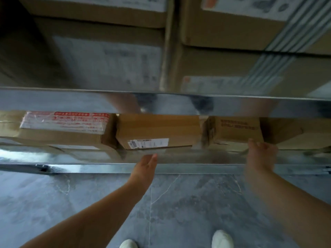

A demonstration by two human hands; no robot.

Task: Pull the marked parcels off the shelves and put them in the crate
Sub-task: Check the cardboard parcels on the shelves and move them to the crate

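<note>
A row of brown cardboard parcels sits on the lower metal shelf. The middle parcel carries a white barcode label on its front. A smaller parcel with red print stands to its right. My left hand reaches toward the shelf edge just below the middle parcel, fingers straight, touching nothing I can see. My right hand is blurred, fingers spread, its fingertips at the lower right corner of the red-print parcel. No crate is in view.
A parcel with red and white tape lies at the left. Large cardboard boxes fill the upper shelf behind its shiny front rail. Below is a grey marbled floor with my white shoes.
</note>
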